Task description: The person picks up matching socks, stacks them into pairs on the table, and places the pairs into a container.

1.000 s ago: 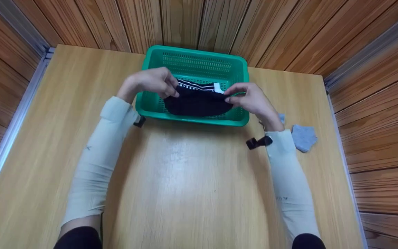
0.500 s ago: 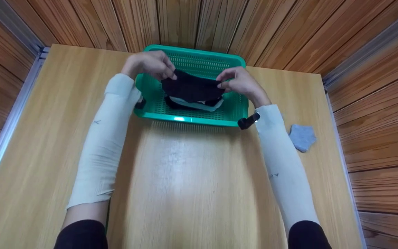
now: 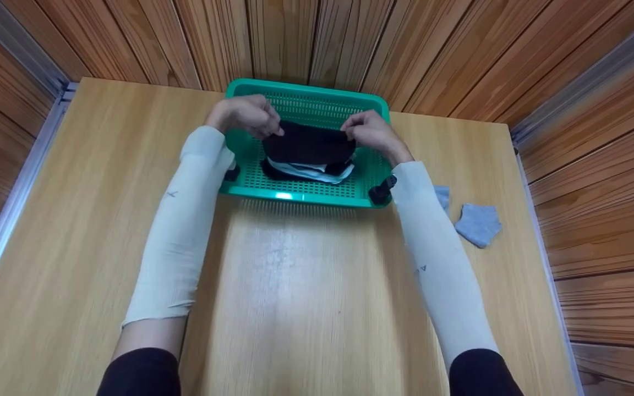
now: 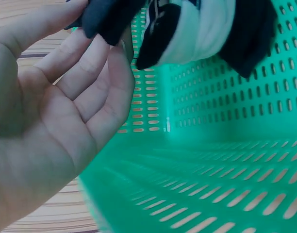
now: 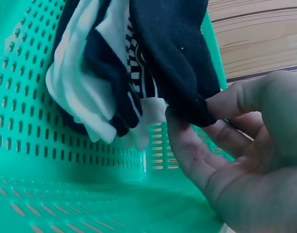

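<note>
A black sock (image 3: 309, 144) is stretched between my two hands inside the green basket (image 3: 295, 199). My left hand (image 3: 252, 116) pinches its left end, and my right hand (image 3: 371, 132) pinches its right end between thumb and fingers. Below and beside it lies a stack of folded white socks (image 5: 83, 87) and black ones. A black-and-white checked sock (image 5: 135, 63) shows among them in the right wrist view. In the left wrist view the black sock (image 4: 112, 17) hangs from the fingertips, and the basket's slotted wall shows behind.
On the wooden table (image 3: 289, 308), right of the basket, lies a grey sock (image 3: 479, 225). Another grey piece (image 3: 442, 197) is partly hidden by the right forearm. A wood-panelled wall (image 3: 284, 44) stands close behind the basket.
Both hands have moved away from the body with the black sock, from over the basket's front to over its stack. The white and black socks beneath now show in front of it.
</note>
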The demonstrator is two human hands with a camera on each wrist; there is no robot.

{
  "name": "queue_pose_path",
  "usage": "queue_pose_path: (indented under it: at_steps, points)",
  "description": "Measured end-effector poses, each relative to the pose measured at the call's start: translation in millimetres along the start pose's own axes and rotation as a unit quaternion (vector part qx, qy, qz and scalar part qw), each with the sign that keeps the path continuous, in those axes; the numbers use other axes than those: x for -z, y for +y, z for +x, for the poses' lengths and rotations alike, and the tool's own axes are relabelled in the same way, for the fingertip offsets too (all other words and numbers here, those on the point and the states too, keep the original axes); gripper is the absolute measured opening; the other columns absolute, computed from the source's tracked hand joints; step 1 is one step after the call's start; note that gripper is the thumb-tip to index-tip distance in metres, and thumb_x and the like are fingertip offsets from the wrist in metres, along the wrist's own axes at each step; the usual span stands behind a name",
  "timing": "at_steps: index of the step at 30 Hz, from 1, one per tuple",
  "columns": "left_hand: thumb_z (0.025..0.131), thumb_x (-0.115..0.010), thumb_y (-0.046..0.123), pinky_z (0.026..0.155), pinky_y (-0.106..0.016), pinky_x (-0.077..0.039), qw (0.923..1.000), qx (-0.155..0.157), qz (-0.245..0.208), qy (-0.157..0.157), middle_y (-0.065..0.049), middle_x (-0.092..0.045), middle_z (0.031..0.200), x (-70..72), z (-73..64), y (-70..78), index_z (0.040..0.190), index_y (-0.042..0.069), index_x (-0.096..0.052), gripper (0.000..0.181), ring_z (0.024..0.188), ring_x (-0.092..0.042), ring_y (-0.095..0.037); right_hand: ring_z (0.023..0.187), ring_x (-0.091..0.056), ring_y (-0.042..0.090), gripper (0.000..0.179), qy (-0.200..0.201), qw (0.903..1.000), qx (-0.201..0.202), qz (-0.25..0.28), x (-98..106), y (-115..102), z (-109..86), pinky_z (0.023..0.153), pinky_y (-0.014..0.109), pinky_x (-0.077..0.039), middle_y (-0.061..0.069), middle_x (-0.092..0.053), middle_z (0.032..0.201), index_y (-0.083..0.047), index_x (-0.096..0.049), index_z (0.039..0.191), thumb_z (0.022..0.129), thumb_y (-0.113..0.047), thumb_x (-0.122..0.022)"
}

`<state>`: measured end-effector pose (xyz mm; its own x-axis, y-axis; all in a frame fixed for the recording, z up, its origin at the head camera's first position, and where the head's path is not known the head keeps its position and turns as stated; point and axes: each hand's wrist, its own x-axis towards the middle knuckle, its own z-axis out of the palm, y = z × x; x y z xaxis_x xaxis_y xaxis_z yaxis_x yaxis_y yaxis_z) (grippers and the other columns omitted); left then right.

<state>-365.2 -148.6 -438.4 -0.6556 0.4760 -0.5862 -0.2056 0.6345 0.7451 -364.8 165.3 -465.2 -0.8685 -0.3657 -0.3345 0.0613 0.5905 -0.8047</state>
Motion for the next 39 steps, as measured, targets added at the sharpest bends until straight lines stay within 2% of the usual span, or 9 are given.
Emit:
queue_pose_path:
  at_steps: [3,6,9,12,15,24,27,32,39]
  points:
    - [0.106,-0.049,0.008,0.118,-0.040,-0.046,0.9999,-0.001,-0.012,0.004,-0.008,-0.062,0.149,-0.3,5.9,-9.3,0.064,0.016,-0.045,0.043,0.099,-0.058,-0.012,0.094,-0.051,0.015,0.028,0.000,0.9997,0.007,-0.025,-3,2,3.2,0.084,0.034,-0.047,0.007,-0.064,0.129,-0.003,-0.072,0.120,0.104,-0.007,-0.049]
    - [0.106,-0.055,0.013,0.117,-0.041,-0.047,0.9998,-0.004,-0.015,0.010,0.001,-0.072,0.102,-2.1,10.3,-14.1,0.064,0.017,-0.045,0.044,0.074,-0.043,-0.012,0.094,-0.053,0.015,0.029,-0.006,0.9986,0.002,-0.052,-5,2,5.5,0.084,0.032,-0.047,0.010,-0.065,0.127,-0.004,-0.071,0.124,0.105,-0.009,-0.050]
    - [0.106,-0.060,0.018,0.118,-0.042,-0.048,0.9999,0.003,0.001,0.013,0.008,-0.053,0.079,-3.8,11.9,-15.2,0.066,0.017,-0.048,0.042,0.076,-0.049,-0.012,0.094,-0.053,0.015,0.030,-0.016,0.9972,-0.005,-0.073,-6,1,6.5,0.084,0.032,-0.048,0.010,-0.065,0.125,-0.004,-0.070,0.126,0.104,-0.008,-0.051]
    - [0.106,-0.060,0.017,0.119,-0.044,-0.047,0.9997,0.016,0.017,0.008,0.000,-0.069,0.106,-4.5,11.4,-15.3,0.068,0.016,-0.053,0.039,0.111,-0.064,-0.019,0.095,-0.054,0.017,0.029,-0.026,0.9953,-0.006,-0.093,-7,-1,6.3,0.084,0.031,-0.048,0.011,-0.064,0.126,-0.001,-0.069,0.127,0.103,-0.006,-0.053]
    - [0.106,-0.061,0.015,0.119,-0.044,-0.048,0.9991,0.030,0.027,0.010,-0.008,-0.067,0.133,-6.4,10.8,-15.4,0.070,0.014,-0.057,0.036,0.140,-0.057,-0.029,0.098,-0.054,0.018,0.030,-0.039,0.9930,-0.010,-0.111,-8,-3,6.3,0.084,0.030,-0.049,0.012,-0.064,0.128,0.000,-0.069,0.129,0.103,-0.005,-0.056]
    - [0.103,-0.068,0.019,0.114,-0.042,-0.052,0.9970,0.066,0.035,0.016,0.003,-0.051,0.080,-13.8,12.8,-14.7,0.072,0.015,-0.053,0.035,0.114,-0.057,-0.022,0.092,-0.051,0.019,0.028,-0.073,0.9859,-0.035,-0.146,-8,-5,4.4,0.081,0.032,-0.046,0.005,-0.061,0.111,-0.005,-0.070,0.129,0.103,-0.005,-0.059]
    - [0.103,-0.068,0.019,0.114,-0.041,-0.052,0.9960,0.079,0.041,0.010,0.003,-0.048,0.084,-15.4,13.2,-13.5,0.073,0.015,-0.051,0.035,0.111,-0.054,-0.022,0.091,-0.051,0.019,0.027,-0.085,0.9838,-0.032,-0.155,-9,-6,3.8,0.079,0.032,-0.045,0.004,-0.062,0.108,-0.005,-0.071,0.127,0.103,-0.006,-0.059]
    - [0.103,-0.068,0.019,0.114,-0.041,-0.052,0.9954,0.086,0.042,0.000,0.002,-0.051,0.100,-14.7,12.9,-11.7,0.073,0.015,-0.052,0.034,0.140,-0.053,-0.028,0.093,-0.051,0.019,0.027,-0.089,0.9844,-0.014,-0.151,-9,-6,4.6,0.079,0.031,-0.044,0.006,-0.064,0.116,-0.004,-0.071,0.126,0.102,-0.006,-0.058]
    - [0.104,-0.066,0.019,0.115,-0.041,-0.050,0.9952,0.092,0.035,0.003,-0.001,-0.046,0.095,-14.8,13.2,-8.5,0.078,0.013,-0.049,0.031,0.138,-0.052,-0.025,0.113,-0.053,0.025,0.029,-0.072,0.9875,-0.010,-0.140,-7,-3,7.5,0.099,0.041,-0.049,0.012,-0.062,0.131,-0.006,-0.068,0.131,0.103,-0.007,-0.059]
